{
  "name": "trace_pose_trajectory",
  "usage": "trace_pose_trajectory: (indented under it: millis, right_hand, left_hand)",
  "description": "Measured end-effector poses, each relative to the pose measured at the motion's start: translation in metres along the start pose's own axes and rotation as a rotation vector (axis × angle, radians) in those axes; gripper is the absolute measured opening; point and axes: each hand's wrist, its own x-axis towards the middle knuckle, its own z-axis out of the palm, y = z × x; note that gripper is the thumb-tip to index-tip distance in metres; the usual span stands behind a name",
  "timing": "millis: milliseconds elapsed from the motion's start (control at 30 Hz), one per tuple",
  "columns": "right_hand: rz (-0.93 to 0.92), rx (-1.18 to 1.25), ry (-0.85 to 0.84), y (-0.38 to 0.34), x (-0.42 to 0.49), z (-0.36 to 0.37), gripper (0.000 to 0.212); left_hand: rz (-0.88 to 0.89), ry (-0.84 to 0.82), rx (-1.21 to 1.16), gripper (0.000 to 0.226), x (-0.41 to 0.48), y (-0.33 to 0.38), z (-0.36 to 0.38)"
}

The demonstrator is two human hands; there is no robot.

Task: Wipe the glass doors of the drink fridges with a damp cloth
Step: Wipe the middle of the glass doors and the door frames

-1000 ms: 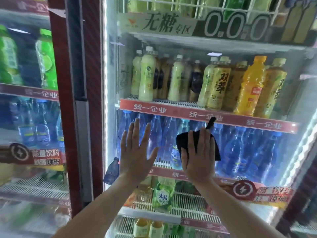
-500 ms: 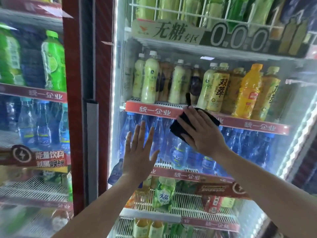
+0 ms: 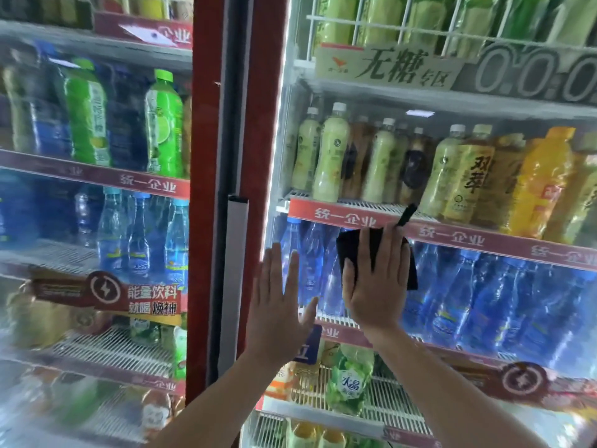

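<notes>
The right fridge's glass door (image 3: pixel 484 318) fills the right side of the head view, with bottles behind it. My right hand (image 3: pixel 374 279) presses a black cloth (image 3: pixel 410 270) flat against this glass, level with the blue water bottles and just under a red shelf strip. A corner of the cloth sticks up above my fingers. My left hand (image 3: pixel 277 305) lies flat on the same glass near the door's left edge, fingers spread and pointing up, holding nothing. The left fridge's glass door (image 3: pixel 64 221) is at the left.
A red frame post (image 3: pixel 206 221) with a dark seal and a grey vertical handle (image 3: pixel 234 270) separates the two doors. Shelves behind the glass hold green, yellow, orange and blue bottles. Red price strips run along the shelf fronts.
My right hand has slid the cloth left and slightly down across the glass, its fingers turning back upright. My left hand has stayed flat on the glass. The view has shifted left.
</notes>
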Motion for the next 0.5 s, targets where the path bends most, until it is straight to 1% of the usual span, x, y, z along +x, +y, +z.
trace_pose_trajectory:
  millis: [67,100,200,333,433,500]
  right_hand:
    - [-0.089,0.017,-0.033,-0.011,-0.019,0.004,0.058]
    - [-0.140,0.021,-0.054,-0.014,-0.028,0.006,0.057]
    - [-0.327,0.012,-0.135,-0.012,-0.052,0.010,0.060]
    - [-0.555,-0.021,-0.205,0.007,-0.061,0.009,0.060]
    - [-0.665,-0.041,-0.248,0.021,-0.044,0.001,0.057]
    - [-0.682,-0.027,-0.253,0.025,-0.023,-0.005,0.053]
  left_hand:
    - [-0.096,-0.055,0.004,0.088,-0.006,-0.011,0.002]
    - [-0.111,-0.076,0.019,0.090,-0.009,-0.015,0.006]
    - [-0.110,-0.138,0.051,0.094,-0.013,-0.022,0.016]
    - [-0.085,-0.147,0.062,0.097,-0.015,-0.027,0.020]
    - [-0.069,-0.142,0.097,0.097,-0.015,-0.027,0.019]
    - [-0.072,-0.140,0.101,0.099,-0.015,-0.026,0.017]
